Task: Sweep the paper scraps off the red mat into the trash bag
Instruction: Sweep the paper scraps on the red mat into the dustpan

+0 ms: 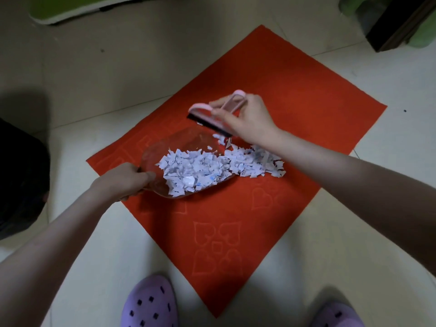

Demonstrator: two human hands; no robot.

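Slippers (149, 303) are standing nearest; left hand (122, 181) gripping dustpan (165, 142), right hand (245, 119) gripping brush (200, 107), seemingly raised; keep lip pressing red mat (295, 90).

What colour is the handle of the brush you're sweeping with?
Pale pink handle, dark bristle strip; seen in the head view.

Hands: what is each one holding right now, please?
Left hand: holds the clear dustpan.
Right hand: holds the pink brush.

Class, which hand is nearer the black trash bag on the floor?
Left. The left hand, gripping the clear plastic dustpan, is right of the black trash bag; the right hand, holding the pink brush, is farther over the red mat.
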